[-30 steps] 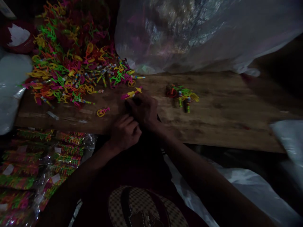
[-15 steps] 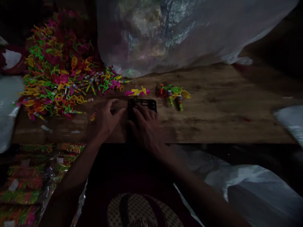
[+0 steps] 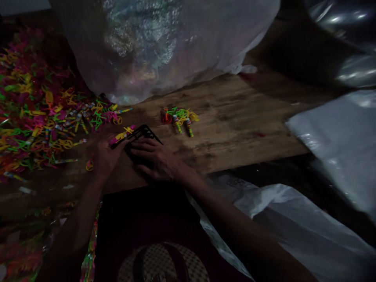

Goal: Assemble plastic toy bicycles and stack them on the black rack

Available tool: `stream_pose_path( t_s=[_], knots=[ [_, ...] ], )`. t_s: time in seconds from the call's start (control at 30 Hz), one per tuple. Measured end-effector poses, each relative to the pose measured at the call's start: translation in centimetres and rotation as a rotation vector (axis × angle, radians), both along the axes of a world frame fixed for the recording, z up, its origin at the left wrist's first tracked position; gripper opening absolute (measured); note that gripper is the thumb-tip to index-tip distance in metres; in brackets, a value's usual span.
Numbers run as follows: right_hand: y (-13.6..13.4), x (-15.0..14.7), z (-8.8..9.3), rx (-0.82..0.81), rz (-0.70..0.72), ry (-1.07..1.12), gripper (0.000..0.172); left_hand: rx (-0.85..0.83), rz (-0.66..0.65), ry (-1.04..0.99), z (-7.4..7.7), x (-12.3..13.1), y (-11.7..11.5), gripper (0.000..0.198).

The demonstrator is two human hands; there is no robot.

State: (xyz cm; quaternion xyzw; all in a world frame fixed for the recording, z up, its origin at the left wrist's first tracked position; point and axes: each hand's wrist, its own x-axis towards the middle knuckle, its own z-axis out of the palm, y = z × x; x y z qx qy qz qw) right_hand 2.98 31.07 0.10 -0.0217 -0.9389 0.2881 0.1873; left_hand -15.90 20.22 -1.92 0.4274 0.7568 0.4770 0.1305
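Black frame (image 3: 143,133) lies near the front edge of the wooden board (image 3: 235,117), bare wood open to its right. Right hand (image 3: 155,158) rests flat on it, fingers spread, gripping nothing; left hand (image 3: 107,156) pinches 1 pink-and-yellow toy (image 3: 122,136) at its left edge.

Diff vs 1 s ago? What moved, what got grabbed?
A black plastic frame has come onto the wooden board; the right hand now lies flat on it, fingers spread. The left hand has moved apart to the pink-and-yellow toy piece; grip unclear. Small toy cluster, big toy pile and plastic bag unchanged; only the view swung.
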Motion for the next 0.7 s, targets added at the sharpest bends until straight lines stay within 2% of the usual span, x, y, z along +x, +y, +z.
stream_pose_path(
  t_s=[0.23, 0.3, 0.37, 0.43, 0.5, 0.53, 0.6, 0.7],
  knots=[
    [0.9, -0.4, -0.6, -0.059, 0.094, 0.086, 0.039, -0.045, 0.034, 0.166, 0.8, 0.5, -0.6, 0.032],
    [1.0, -0.1, -0.2, -0.123, 0.061, 0.124, 0.036, -0.098, 0.056, 0.162, 0.8, 0.5, -0.6, 0.035],
    [1.3, 0.6, 0.4, -0.173, -0.126, 0.183, 0.032, -0.159, 0.095, 0.154, 1.0, 0.7, -0.7, 0.036],
    [1.9, 1.4, 1.2, -0.157, -0.483, 0.194, 0.032, -0.192, 0.133, 0.167, 1.2, 1.1, -0.7, 0.035],
    [2.9, 1.9, 1.7, -0.066, -0.814, 0.048, 0.031, -0.202, 0.157, 0.188, 1.5, 1.5, -0.7, 0.032],
    [3.4, 2.0, 1.9, -0.006, -0.908, -0.064, 0.03, -0.208, 0.158, 0.193, 1.7, 1.7, -0.6, 0.032],
    [4.4, 2.0, 1.9, 0.103, -0.952, -0.249, 0.027, -0.211, 0.139, 0.184, 1.8, 1.8, -0.6, 0.033],
    [5.3, 2.1, 1.3, 0.126, -0.956, -0.253, 0.031, -0.181, 0.088, 0.135, 1.5, 1.7, -0.6, 0.032]
  ],
)
